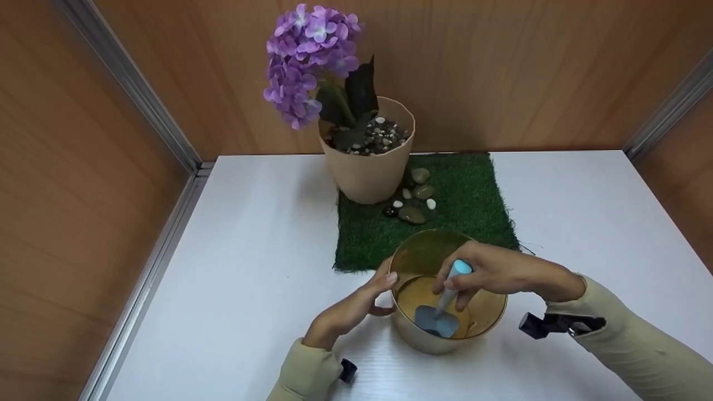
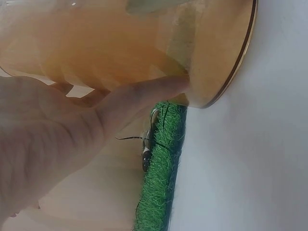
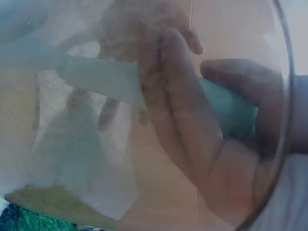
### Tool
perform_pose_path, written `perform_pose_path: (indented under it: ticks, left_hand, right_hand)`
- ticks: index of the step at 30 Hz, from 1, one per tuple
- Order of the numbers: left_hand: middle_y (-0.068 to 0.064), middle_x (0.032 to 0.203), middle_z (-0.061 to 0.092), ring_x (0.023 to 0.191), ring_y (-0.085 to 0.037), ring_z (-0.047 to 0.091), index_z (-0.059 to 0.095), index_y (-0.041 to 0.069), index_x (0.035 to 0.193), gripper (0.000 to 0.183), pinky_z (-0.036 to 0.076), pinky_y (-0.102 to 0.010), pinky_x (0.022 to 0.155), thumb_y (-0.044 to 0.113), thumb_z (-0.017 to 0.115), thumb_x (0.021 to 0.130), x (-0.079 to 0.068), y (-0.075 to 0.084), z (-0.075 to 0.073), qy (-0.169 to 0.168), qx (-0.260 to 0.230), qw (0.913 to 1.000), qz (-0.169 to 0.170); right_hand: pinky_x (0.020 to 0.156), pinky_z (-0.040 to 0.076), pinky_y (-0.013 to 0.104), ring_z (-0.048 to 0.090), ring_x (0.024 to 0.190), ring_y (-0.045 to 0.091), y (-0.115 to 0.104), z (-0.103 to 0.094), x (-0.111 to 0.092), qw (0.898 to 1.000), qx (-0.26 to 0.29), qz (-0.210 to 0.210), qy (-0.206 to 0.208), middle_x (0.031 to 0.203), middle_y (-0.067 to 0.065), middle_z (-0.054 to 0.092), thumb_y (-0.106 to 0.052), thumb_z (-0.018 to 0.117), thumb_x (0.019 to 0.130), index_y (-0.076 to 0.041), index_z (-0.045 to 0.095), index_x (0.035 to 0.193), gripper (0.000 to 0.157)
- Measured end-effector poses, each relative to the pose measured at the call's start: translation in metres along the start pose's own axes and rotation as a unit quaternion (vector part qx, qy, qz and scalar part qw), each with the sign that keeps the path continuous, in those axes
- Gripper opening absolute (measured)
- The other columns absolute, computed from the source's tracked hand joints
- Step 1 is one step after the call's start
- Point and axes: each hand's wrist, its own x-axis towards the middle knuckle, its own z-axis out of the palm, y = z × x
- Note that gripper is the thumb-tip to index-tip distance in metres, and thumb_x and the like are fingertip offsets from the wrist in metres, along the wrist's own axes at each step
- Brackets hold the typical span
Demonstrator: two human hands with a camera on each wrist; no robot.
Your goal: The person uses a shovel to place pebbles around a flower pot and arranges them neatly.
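Note:
A see-through amber bowl (image 1: 429, 342) stands on the white table, just in front of the turf mat. My left hand (image 1: 356, 303) holds it by the left side; in the left wrist view, fingers of the left hand (image 2: 57, 125) lie along its outer wall. Inside the bowl, my right hand (image 1: 490, 270) grips the handle of a small garden trowel (image 1: 437, 322). The trowel has a light blue handle end and a grey-blue blade, which points down near the bottom. Through the bowl's clear wall, the right wrist view shows the right hand's fingers (image 3: 187, 106) wrapped round the handle.
Behind the bowl lies a green artificial turf mat (image 1: 468, 195) with several pebbles (image 1: 412, 215). A beige pot (image 1: 367, 172) holding purple flowers (image 1: 312, 50) and gravel stands at its back left corner. Wooden panels (image 1: 501, 72) close off the back and sides.

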Motion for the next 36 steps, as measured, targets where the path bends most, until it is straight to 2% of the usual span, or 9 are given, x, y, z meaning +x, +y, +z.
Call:
perform_pose_path:
  ticks: [10,16,26,29,36]
  left_hand:
    - [0.006,0.153,-0.004,0.138,-0.020,0.009,0.002,0.034,0.149,0.065,0.043,-0.043,0.091,0.057,0.028,0.094,0.000,-0.001,0.001,0.005,0.004,1.0000,0.001]
    - [0.006,0.153,-0.004,0.138,-0.021,0.010,0.002,0.034,0.149,0.064,0.042,-0.044,0.093,0.057,0.028,0.094,0.000,-0.001,0.001,0.011,0.002,0.9999,-0.005]
    - [0.005,0.153,-0.004,0.138,-0.022,0.011,0.002,0.033,0.149,0.064,0.042,-0.044,0.093,0.055,0.028,0.095,-0.002,0.000,0.002,0.014,0.003,0.9999,-0.006]
    - [0.005,0.153,-0.004,0.139,-0.022,0.010,0.002,0.034,0.149,0.063,0.042,-0.044,0.093,0.055,0.028,0.095,-0.001,0.000,0.002,0.014,0.007,0.9999,-0.006]
    - [0.006,0.153,-0.004,0.138,-0.022,0.013,0.003,0.035,0.148,0.063,0.042,-0.043,0.093,0.056,0.028,0.095,-0.001,-0.002,0.002,0.015,-0.004,0.9999,-0.005]
  right_hand:
    - [0.067,0.054,0.040,0.067,0.077,0.035,-0.001,-0.002,-0.003,0.998,0.025,0.005,0.060,0.104,0.021,0.062,-0.014,0.052,0.096,0.004,0.066,0.105,0.024]
    - [0.068,0.054,0.041,0.065,0.080,0.041,-0.002,-0.005,-0.009,0.997,0.033,-0.004,0.076,0.103,0.023,0.062,-0.015,0.050,0.097,0.004,0.065,0.105,0.026]
    - [0.070,0.053,0.043,0.066,0.080,0.038,0.000,-0.012,-0.022,0.995,0.055,-0.023,0.082,0.107,0.023,0.061,-0.015,0.047,0.098,0.004,0.065,0.107,0.027]
    - [0.071,0.053,0.043,0.065,0.081,0.038,0.001,-0.016,-0.027,0.994,0.068,-0.040,0.078,0.108,0.026,0.060,-0.013,0.045,0.099,0.007,0.063,0.109,0.028]
    - [0.073,0.052,0.044,0.066,0.082,0.030,0.008,-0.022,-0.034,0.988,0.119,-0.061,0.075,0.112,0.030,0.057,-0.008,0.042,0.099,0.014,0.058,0.111,0.030]
